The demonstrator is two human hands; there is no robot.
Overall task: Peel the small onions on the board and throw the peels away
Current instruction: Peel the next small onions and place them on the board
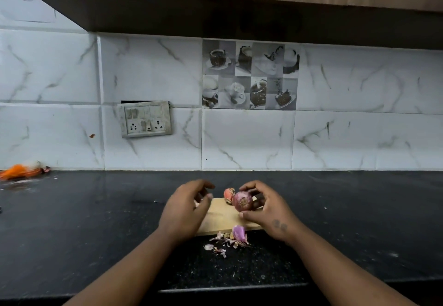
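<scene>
A wooden board (223, 219) lies on a black desk (96, 210). The right grip (263, 210), at the board's 2 o'clock, pinches a purple onion (242, 201) between thumb and curled fingers, over the board. A second onion (229, 194), orange-skinned, sits at 12 o'clock, just beside the first. The left grip (187, 212) hovers at 9 o'clock, fingers loosely curled, nothing visibly held. Peels (230, 239) lie on the desk at the board's 6 o'clock.

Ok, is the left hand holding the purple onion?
No, the right hand grips the purple onion above the board; the left hand is apart from it.
</scene>
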